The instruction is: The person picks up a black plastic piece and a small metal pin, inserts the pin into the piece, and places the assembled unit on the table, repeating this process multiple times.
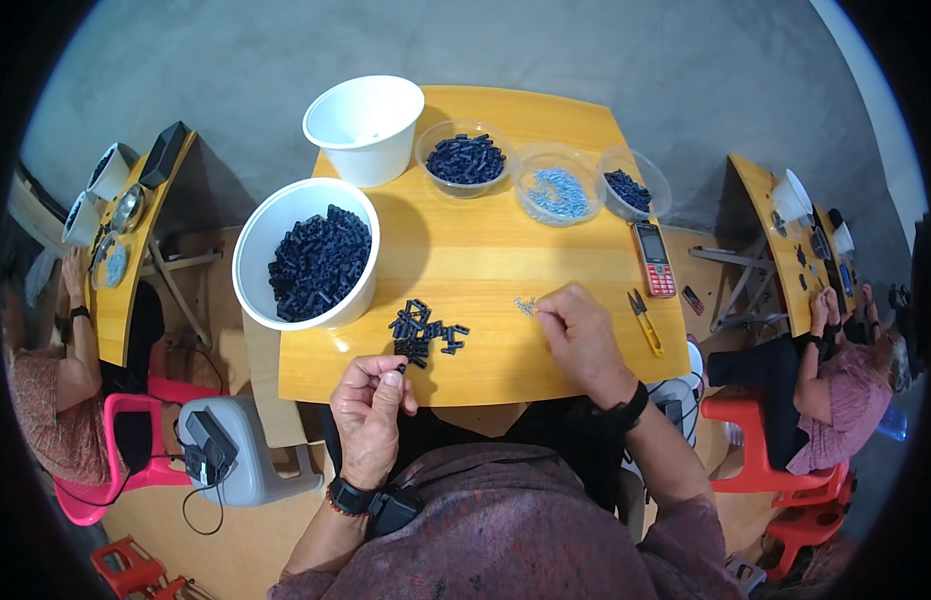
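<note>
You are mid-assembly: one small black plastic piece in the left hand, the right hand picking at the little silvery metal parts.

Your left hand (370, 400) is closed in a pinch on a small black plastic piece (401, 369), held just off the near edge of the yellow wooden table (485, 260), close to the loose heap of matching black pieces (425, 335). Your right hand (577, 335) rests on the tabletop, fingers curled onto the small cluster of silvery metal parts (526, 305); whether it already grips one I cannot tell. As I judge it, the next move calls for lifting a single metal part cleanly and bringing both hands together. The large white bowl of black pieces (307, 255) stands to your left.
</note>
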Demonstrator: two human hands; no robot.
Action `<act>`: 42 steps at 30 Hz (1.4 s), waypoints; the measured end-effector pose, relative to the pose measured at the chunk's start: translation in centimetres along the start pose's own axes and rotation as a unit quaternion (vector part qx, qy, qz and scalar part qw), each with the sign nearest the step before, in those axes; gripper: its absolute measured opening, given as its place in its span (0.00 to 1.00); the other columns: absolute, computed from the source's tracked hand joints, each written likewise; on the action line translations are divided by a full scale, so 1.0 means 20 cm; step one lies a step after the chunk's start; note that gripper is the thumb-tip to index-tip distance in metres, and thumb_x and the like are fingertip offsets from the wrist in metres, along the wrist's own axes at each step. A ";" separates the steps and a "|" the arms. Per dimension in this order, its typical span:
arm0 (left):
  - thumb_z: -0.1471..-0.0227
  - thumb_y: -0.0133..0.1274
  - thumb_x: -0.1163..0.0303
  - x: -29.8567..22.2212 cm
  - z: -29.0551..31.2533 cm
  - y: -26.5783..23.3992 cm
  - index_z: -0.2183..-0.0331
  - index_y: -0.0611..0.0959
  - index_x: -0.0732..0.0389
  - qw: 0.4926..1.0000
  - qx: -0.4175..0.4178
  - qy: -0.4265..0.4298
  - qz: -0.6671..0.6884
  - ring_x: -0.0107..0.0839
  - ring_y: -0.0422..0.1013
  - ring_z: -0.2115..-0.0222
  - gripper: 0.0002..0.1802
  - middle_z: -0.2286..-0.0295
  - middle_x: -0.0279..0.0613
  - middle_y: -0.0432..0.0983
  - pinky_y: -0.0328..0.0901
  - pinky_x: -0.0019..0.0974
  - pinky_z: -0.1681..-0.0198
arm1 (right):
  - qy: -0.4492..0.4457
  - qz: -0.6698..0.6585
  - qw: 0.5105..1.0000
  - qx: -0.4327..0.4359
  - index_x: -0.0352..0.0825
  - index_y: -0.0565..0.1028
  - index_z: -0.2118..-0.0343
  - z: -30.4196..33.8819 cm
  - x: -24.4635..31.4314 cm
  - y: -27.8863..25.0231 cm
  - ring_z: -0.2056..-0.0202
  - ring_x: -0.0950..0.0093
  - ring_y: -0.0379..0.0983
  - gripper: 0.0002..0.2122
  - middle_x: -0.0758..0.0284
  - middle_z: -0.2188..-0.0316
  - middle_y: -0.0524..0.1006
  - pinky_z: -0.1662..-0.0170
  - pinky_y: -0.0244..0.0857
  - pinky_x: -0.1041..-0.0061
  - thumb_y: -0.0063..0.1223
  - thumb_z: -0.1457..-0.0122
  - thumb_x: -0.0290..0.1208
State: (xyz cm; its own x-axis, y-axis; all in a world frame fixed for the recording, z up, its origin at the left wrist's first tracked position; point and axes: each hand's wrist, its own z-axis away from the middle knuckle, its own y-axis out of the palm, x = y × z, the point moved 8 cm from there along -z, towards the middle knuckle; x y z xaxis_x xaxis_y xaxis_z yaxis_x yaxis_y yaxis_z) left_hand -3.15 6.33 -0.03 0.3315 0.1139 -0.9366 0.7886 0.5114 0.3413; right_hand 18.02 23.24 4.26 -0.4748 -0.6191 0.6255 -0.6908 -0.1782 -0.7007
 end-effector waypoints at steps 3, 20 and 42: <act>0.39 0.52 0.73 0.00 0.01 0.03 0.60 0.77 0.66 1.000 0.005 -0.005 0.006 0.22 0.69 0.77 0.07 0.74 0.36 0.74 0.66 0.24 0.71 | -0.002 -0.016 1.000 0.010 0.31 0.74 0.70 -0.03 -0.02 -0.01 0.68 0.56 0.72 0.02 0.58 0.72 0.73 0.65 0.67 0.63 0.55 0.45 0.22; 0.39 0.52 0.74 0.03 0.02 0.05 0.60 0.77 0.66 0.998 0.047 -0.027 0.012 0.21 0.71 0.76 0.06 0.73 0.36 0.74 0.68 0.25 0.70 | 0.083 -0.162 0.982 0.053 0.31 0.73 0.68 0.04 -0.04 0.02 0.71 0.72 0.73 0.03 0.65 0.71 0.74 0.66 0.68 0.75 0.55 0.42 0.22; 0.41 0.52 0.78 0.05 0.05 0.13 0.62 0.76 0.66 0.992 0.108 -0.057 -0.014 0.23 0.73 0.75 0.04 0.71 0.38 0.76 0.71 0.26 0.69 | 0.123 -0.469 0.855 0.183 0.30 0.74 0.63 0.12 0.33 0.28 0.66 0.80 0.78 0.05 0.67 0.67 0.76 0.62 0.73 0.81 0.54 0.41 0.16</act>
State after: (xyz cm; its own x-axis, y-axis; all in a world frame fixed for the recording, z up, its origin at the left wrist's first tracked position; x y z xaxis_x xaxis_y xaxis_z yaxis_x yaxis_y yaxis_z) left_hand -0.30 6.98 -0.03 0.3547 -0.0017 -0.9350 0.8870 0.3168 0.3360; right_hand 12.20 16.31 3.69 0.0629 0.0994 0.9931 -0.6347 -0.7639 0.1167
